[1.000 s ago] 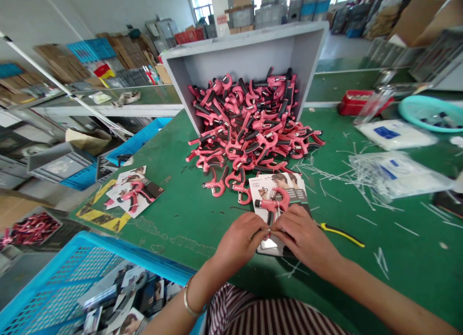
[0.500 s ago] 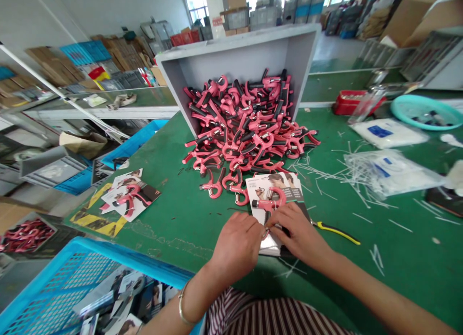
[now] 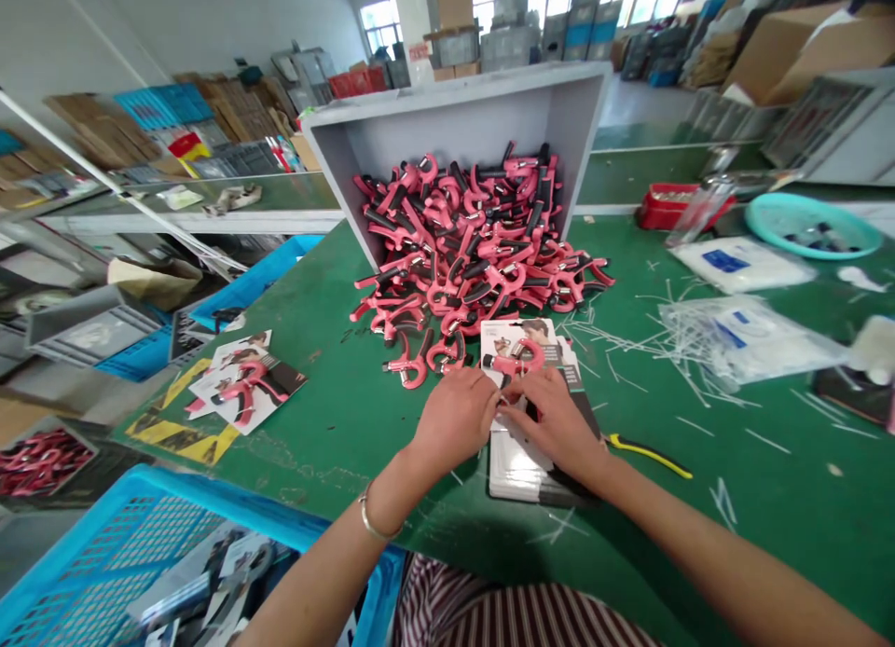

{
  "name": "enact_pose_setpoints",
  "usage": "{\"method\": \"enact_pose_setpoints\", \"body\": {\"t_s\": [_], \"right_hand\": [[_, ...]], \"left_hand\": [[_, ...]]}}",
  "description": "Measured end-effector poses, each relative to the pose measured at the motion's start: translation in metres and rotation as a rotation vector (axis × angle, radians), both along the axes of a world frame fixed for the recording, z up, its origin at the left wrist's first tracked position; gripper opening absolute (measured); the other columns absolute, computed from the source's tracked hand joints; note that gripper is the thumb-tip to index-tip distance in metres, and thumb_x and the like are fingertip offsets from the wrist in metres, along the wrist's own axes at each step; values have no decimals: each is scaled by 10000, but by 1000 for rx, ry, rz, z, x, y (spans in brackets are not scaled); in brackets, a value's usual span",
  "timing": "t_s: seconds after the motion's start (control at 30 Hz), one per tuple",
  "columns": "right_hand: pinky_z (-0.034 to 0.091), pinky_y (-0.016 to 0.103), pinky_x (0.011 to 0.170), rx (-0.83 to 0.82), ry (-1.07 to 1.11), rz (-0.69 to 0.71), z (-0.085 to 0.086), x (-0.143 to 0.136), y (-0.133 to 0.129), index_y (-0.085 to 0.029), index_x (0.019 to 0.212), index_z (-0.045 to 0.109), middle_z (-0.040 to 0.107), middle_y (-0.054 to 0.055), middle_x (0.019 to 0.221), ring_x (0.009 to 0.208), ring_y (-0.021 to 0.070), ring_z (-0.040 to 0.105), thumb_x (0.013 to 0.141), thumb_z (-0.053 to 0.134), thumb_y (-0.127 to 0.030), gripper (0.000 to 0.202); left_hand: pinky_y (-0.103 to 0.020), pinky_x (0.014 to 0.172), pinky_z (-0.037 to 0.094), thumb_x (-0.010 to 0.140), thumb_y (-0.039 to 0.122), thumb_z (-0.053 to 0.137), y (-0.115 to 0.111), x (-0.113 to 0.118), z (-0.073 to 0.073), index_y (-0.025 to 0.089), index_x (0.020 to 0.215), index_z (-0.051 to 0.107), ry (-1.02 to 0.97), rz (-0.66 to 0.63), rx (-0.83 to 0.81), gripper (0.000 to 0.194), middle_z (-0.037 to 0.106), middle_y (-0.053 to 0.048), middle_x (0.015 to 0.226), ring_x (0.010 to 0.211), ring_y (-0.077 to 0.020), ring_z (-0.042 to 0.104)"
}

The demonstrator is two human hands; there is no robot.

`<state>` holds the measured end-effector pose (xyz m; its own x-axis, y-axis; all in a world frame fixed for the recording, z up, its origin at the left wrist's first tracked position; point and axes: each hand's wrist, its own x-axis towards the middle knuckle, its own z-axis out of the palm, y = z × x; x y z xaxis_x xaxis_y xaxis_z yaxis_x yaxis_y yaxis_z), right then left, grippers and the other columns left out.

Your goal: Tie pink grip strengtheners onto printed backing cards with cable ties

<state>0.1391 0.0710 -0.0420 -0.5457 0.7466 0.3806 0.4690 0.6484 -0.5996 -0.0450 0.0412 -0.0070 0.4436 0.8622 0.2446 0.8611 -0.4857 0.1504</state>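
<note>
A pink and black hand grip strengthener (image 3: 526,356) lies on a printed backing card (image 3: 518,332), on top of a stack of such cards (image 3: 514,470). My left hand (image 3: 458,412) is closed at the left side of the strengthener, its fingertips pinched on something small and pale that I cannot make out. My right hand (image 3: 552,421) curls over the handles from the right, and a bit of pink shows between its fingers. Both sets of fingertips meet; the lower handles are mostly hidden. Just beyond my left hand lie loose hand grip strengtheners (image 3: 411,360).
A tipped grey bin (image 3: 454,97) spills a heap of strengtheners (image 3: 468,246). White cable ties (image 3: 689,349) and plastic bags (image 3: 762,335) lie right, near yellow-handled pliers (image 3: 650,454). Carded strengtheners (image 3: 252,386) sit left. A blue crate (image 3: 230,498) stands front left.
Both hands have moved a little away from me and left, along with the strengthener and its card. More of the card stack now shows in front of the hands.
</note>
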Motion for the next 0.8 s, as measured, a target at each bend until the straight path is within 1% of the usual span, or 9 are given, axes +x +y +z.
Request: {"method": "enact_pose_setpoints", "body": {"t_s": [0.1,0.23,0.3,0.37,0.43,0.5,0.57,0.7,0.8], "right_hand": [[351,381,889,8,16,-35,-3,-2,-2,-184,904,627,641,43,898,912,215,525,956,564,-286,131],[339,391,884,27,-23,-16,-6,3,-1,-192,862,649,629,52,927,922,218,515,955,560,-279,155],[342,392,883,13,-6,-21,-5,5,-2,-196,868,651,631,54,946,931,220,520,946,575,-278,136],[346,394,891,-11,43,-26,-3,6,-4,-202,876,643,639,52,950,952,222,536,949,571,-270,122],[343,404,922,-33,105,-7,0,4,-4,-211,889,635,654,47,958,987,221,557,957,557,-256,113],[338,415,955,-58,145,45,2,3,-4,-216,899,630,670,41,988,1018,215,570,961,549,-245,106],[338,422,973,-81,129,115,3,4,-2,-217,900,635,676,42,1040,1041,211,567,961,545,-241,112],[324,442,1004,-120,9,189,4,17,1,-223,874,655,676,42,1060,1077,216,533,974,521,-253,170],[339,447,1019,-162,-1,134,5,51,-1,-236,888,663,674,47,1065,1111,225,527,987,489,-299,210]], "left_hand": [[-370,781,427,973,211,403,3,-3,8,158,852,608,-22,-113,-25,244,619,-82,847,832,-228,548],[-368,816,441,982,229,408,1,-6,12,169,835,616,-185,-78,-75,261,637,-76,866,869,-219,564],[-370,869,456,987,232,418,-4,-5,2,178,896,623,-313,-52,-112,230,654,-71,920,924,-212,582],[-394,956,457,950,258,522,-11,-1,-13,187,1063,606,-443,7,-121,157,652,-86,1080,1065,-225,576],[-438,1039,430,879,271,641,-16,3,-30,186,1227,532,-534,96,-89,374,591,-120,1262,1220,-253,516],[-468,1074,411,862,250,659,-20,6,-46,179,1248,518,-575,190,-45,417,555,-141,1328,1281,-264,486],[-471,1073,415,906,231,598,-21,8,-57,177,1175,572,-567,258,-16,276,572,-146,1320,1277,-259,503],[-486,1031,438,942,277,548,-22,12,-64,182,1111,634,-503,295,-30,212,633,-148,1268,1212,-276,560],[-473,994,465,921,309,576,-24,9,-52,196,1093,658,-624,295,-140,221,698,-113,1154,1109,-269,623]]}}
